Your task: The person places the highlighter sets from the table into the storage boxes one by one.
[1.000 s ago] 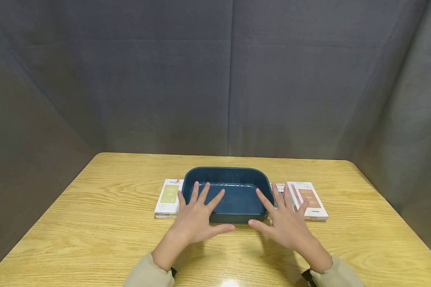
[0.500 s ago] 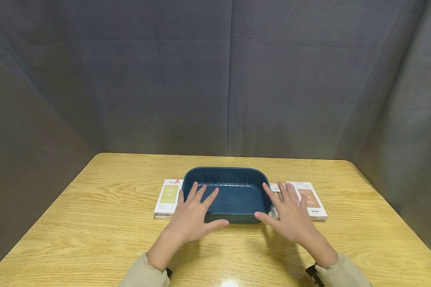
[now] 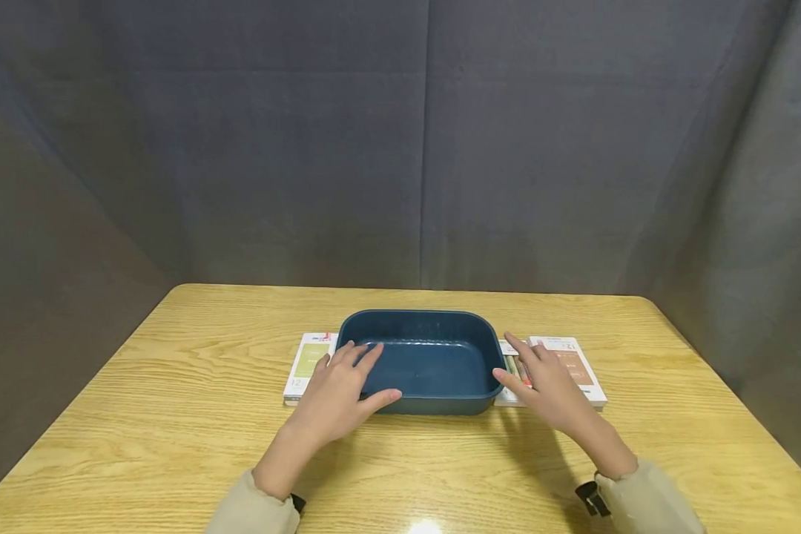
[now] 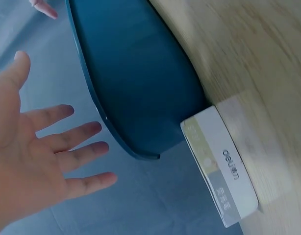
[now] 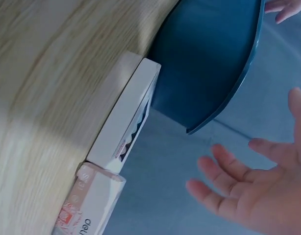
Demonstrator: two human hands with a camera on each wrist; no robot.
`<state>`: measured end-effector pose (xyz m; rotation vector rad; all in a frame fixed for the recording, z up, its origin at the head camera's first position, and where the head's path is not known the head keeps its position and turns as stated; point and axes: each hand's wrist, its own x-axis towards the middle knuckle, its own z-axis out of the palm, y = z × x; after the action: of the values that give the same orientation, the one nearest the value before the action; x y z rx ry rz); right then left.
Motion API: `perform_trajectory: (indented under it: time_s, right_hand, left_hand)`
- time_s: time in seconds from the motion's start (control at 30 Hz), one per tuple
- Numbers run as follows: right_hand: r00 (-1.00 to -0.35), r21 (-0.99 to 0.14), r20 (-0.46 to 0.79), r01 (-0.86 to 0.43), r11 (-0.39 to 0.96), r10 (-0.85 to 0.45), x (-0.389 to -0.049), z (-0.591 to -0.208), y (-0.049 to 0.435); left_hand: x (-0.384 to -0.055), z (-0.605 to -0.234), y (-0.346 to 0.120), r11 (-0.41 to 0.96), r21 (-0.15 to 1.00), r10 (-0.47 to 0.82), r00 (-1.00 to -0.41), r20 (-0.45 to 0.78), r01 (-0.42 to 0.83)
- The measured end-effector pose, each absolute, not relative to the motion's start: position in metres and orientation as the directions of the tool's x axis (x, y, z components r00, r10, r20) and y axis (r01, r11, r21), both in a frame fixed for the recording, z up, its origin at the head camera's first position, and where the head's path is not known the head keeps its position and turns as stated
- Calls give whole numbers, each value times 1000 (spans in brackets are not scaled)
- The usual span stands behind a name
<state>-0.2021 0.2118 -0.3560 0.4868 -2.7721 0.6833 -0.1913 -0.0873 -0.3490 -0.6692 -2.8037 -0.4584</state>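
A dark blue rectangular tub point(image 3: 434, 371) with rounded corners stands on the table. My left hand point(image 3: 330, 400) hovers over its near left corner with fingers spread and holds nothing. Just above the side of the tub, the fingers point(image 4: 74, 139) show apart from the rim in the left wrist view. On the other side, my right hand point(image 3: 554, 389) hangs over two flat boxes, its fingers slightly bent around nothing. One is a white box with a window point(image 5: 126, 117); the other is a white box with a brown label point(image 3: 587, 374). Part of both is hidden beneath that hand.
Left of the tub lies a white box with a green label point(image 3: 303, 371), its end printed "deli" in the left wrist view. The wooden table point(image 3: 173, 415) is backed by a grey cloth point(image 3: 294, 185), with more cloth at both sides.
Both hands have drawn apart, the left toward the left and the right toward the right, uncovering more of the tub and the windowed box. The tub and boxes stay in place.
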Motion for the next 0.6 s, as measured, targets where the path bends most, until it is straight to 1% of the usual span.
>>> perform_trajectory:
  time_s: [0.13,0.23,0.37,0.5,0.6]
  right_hand:
    - [-897,-476,332,-427,769,-292,-210,-357,217]
    - [-901,-542,305,-430,722,-308,-216,-358,220]
    - [-918,-616,252,-396,681,-307,-222,-361,223]
    - [-933,-701,203,-351,620,-298,-227,-364,223]
    - [-944,-778,156,-300,553,-292,-233,-366,224]
  left_hand:
    - [-192,-348,-93,843,264,391,-872,295,468]
    - [-193,-348,-98,836,269,390,-863,321,478]
    - [-195,-349,-105,831,289,375,-863,337,475]
    - [-195,-347,-111,836,327,347,-885,310,442]
    - [-196,-346,-115,841,330,336,-891,304,429]
